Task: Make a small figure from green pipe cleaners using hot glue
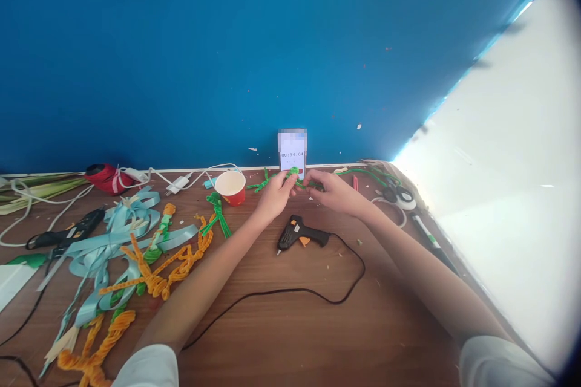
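My left hand (pixel 278 192) is closed around a small green pipe-cleaner piece (pixel 294 170) at the far side of the table, in front of a propped phone (pixel 292 148). Its rounded green top shows above my thumb. Close by on the right, my right hand (pixel 333 191) has its fingers bent in a pinch at a green strand running from the same piece. The fingertips partly cover that strand. Nearer to me, between my forearms, a black hot glue gun (pixel 299 234) lies on its side with its nozzle pointing left.
A red-and-white paper cup (pixel 231 187) stands left of my hands. Light blue ribbon (pixel 104 242), orange pipe-cleaner shapes (pixel 181 263) and a second black glue gun (pixel 72 231) fill the left side. The glue gun's black cord (pixel 290 290) crosses the wooden table (pixel 290 338). A blue wall (pixel 227 60) rises behind.
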`<act>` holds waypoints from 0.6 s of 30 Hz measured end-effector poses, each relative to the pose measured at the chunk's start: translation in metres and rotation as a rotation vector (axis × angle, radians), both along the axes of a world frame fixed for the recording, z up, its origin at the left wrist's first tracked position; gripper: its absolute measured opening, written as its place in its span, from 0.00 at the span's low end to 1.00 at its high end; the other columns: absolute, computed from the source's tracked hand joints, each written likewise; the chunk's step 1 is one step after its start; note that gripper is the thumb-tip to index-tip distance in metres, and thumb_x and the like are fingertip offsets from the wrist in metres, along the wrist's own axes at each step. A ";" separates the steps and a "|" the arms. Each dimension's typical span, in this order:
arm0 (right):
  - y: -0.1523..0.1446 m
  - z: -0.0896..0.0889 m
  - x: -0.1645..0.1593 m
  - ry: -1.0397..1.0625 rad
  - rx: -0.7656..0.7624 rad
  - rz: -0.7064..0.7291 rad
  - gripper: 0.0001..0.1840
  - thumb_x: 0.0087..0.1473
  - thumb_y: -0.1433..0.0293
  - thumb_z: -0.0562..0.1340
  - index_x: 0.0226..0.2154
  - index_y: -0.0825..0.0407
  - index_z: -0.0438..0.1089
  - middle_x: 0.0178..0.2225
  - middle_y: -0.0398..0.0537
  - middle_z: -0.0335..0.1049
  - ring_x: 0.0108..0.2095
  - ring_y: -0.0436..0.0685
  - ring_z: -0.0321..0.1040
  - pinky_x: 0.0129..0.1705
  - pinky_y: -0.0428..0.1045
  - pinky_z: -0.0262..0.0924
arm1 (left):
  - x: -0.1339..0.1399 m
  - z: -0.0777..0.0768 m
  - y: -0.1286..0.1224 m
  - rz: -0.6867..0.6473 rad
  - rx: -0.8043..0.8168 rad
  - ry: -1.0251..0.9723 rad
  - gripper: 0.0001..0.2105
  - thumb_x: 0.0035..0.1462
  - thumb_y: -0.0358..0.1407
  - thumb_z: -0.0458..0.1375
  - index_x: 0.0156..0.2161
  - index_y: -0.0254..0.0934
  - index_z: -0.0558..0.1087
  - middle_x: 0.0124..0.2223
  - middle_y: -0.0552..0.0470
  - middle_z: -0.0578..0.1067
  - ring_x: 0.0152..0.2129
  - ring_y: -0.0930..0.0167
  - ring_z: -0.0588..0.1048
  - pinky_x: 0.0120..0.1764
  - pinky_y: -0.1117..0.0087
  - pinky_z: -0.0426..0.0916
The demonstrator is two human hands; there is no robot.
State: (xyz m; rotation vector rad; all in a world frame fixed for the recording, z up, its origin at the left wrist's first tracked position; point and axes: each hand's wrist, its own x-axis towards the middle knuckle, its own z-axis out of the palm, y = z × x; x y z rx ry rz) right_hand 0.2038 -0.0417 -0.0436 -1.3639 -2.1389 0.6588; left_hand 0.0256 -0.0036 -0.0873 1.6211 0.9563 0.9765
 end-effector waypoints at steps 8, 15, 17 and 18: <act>0.000 -0.003 0.000 -0.070 0.080 -0.030 0.06 0.54 0.72 0.56 0.37 0.49 0.63 0.32 0.43 0.71 0.25 0.51 0.61 0.28 0.45 0.46 | -0.002 0.002 -0.004 0.010 -0.004 0.107 0.16 0.65 0.49 0.47 0.45 0.39 0.66 0.32 0.53 0.73 0.18 0.78 0.67 0.20 0.78 0.58; 0.003 -0.006 0.002 -0.070 0.092 -0.014 0.05 0.57 0.69 0.57 0.38 0.48 0.64 0.28 0.41 0.70 0.23 0.50 0.59 0.27 0.45 0.45 | -0.001 0.005 -0.003 0.030 -0.036 -0.075 0.13 0.61 0.46 0.55 0.41 0.38 0.66 0.30 0.57 0.68 0.19 0.80 0.62 0.23 0.78 0.56; 0.005 -0.007 0.003 -0.072 0.097 -0.016 0.04 0.58 0.68 0.57 0.36 0.49 0.65 0.25 0.40 0.68 0.22 0.50 0.57 0.27 0.45 0.45 | -0.002 0.008 -0.003 0.022 -0.072 -0.133 0.13 0.60 0.46 0.56 0.40 0.38 0.65 0.31 0.57 0.68 0.19 0.81 0.61 0.22 0.79 0.55; 0.006 -0.006 0.004 -0.068 0.104 -0.019 0.05 0.58 0.67 0.56 0.35 0.50 0.67 0.24 0.40 0.67 0.22 0.50 0.57 0.27 0.45 0.45 | -0.002 0.010 -0.003 0.021 -0.087 -0.154 0.13 0.59 0.46 0.57 0.40 0.38 0.65 0.31 0.57 0.68 0.19 0.81 0.61 0.22 0.79 0.55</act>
